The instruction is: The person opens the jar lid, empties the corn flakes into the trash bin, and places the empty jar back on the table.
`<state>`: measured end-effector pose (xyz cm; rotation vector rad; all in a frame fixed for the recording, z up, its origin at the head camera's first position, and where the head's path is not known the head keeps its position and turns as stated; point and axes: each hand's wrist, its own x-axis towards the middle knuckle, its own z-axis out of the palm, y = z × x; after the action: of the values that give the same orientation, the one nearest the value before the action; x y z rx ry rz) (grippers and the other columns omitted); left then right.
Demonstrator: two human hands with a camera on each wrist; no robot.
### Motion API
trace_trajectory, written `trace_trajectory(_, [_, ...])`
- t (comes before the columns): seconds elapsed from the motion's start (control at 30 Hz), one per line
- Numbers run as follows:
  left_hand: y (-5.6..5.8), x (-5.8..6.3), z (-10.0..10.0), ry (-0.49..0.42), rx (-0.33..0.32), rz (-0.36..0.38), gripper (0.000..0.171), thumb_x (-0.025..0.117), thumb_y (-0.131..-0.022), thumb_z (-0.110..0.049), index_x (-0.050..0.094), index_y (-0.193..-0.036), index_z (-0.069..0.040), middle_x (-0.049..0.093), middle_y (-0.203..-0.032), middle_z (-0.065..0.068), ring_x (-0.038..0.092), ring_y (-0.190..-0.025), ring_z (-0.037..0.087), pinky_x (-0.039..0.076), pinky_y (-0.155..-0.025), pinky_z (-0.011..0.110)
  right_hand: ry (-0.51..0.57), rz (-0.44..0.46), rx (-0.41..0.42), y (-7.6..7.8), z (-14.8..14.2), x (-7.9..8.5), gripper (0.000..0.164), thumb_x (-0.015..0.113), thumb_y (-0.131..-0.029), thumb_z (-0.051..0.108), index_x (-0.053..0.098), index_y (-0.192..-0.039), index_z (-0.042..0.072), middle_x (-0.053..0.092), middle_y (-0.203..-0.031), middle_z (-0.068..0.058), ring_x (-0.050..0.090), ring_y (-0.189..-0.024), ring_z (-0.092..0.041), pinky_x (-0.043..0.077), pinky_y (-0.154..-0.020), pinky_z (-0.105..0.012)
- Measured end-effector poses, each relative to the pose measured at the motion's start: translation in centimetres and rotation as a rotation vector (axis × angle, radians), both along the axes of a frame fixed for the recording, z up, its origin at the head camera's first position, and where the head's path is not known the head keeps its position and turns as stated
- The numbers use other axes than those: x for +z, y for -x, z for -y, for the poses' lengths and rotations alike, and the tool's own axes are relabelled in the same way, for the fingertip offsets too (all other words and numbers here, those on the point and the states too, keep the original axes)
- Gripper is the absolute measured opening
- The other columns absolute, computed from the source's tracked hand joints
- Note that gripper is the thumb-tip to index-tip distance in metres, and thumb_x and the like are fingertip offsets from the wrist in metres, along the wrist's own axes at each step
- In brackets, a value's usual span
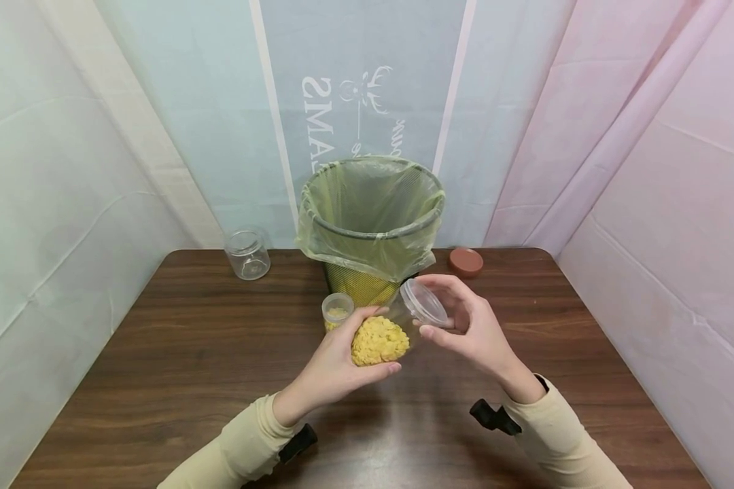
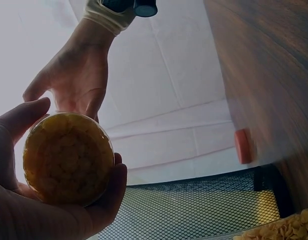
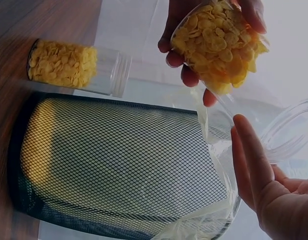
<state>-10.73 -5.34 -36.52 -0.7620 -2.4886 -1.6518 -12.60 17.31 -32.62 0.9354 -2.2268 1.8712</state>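
Note:
My left hand [image 1: 336,363] holds a clear plastic jar [image 1: 424,303] by its lower end, where yellow corn flakes [image 1: 380,341] are gathered. The jar leans, its mouth to the upper right in the head view. Around that mouth are the fingers and thumb of my right hand [image 1: 474,326], gripping the rim from the sides. In the left wrist view, the round base of the jar [image 2: 69,159] faces the camera. Just behind my left hand stands a second clear jar [image 1: 337,309], partly filled with flakes and without a lid.
A mesh trash bin [image 3: 124,165], lined with a pale yellow-green bag [image 1: 373,255], stands at the back middle of the wooden table [image 1: 202,380]. To its left is an empty clear jar [image 1: 248,257]. A reddish-brown lid [image 1: 466,261] lies to its right.

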Motion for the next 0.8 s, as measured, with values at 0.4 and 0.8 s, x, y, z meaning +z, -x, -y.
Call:
trace_trajectory(0.4, [0.2,-0.2,-0.2,0.058,0.062,-0.152,0.070,0.085,-0.066,-0.024,0.050,-0.127,-0.016,0.060,-0.111,-0.006,0.059,-0.092,0.008,0.051,-0.078,0.027,-0.264,-0.107,-0.242,0.3,0.7,0.8,0.028,0.053,-0.097,0.019,0.057,-0.125,0.016,0.064,-0.118,0.001,0.064,-0.100,-0.009,0.052,-0.082,-0.025])
trace_trajectory(0.8, [0.1,0.0,-0.5,0.191,0.223,-0.451,0.076,0.086,-0.059,-0.028,0.053,-0.126,-0.013,0.060,-0.107,-0.001,0.054,-0.095,0.011,0.049,-0.080,0.030,-0.524,-0.367,-0.481,0.2,1.9,1.3,0.017,0.050,-0.097,0.033,0.064,-0.101,0.025,0.061,-0.078,0.014,0.052,-0.066,-0.003,0.044,-0.061,-0.026])
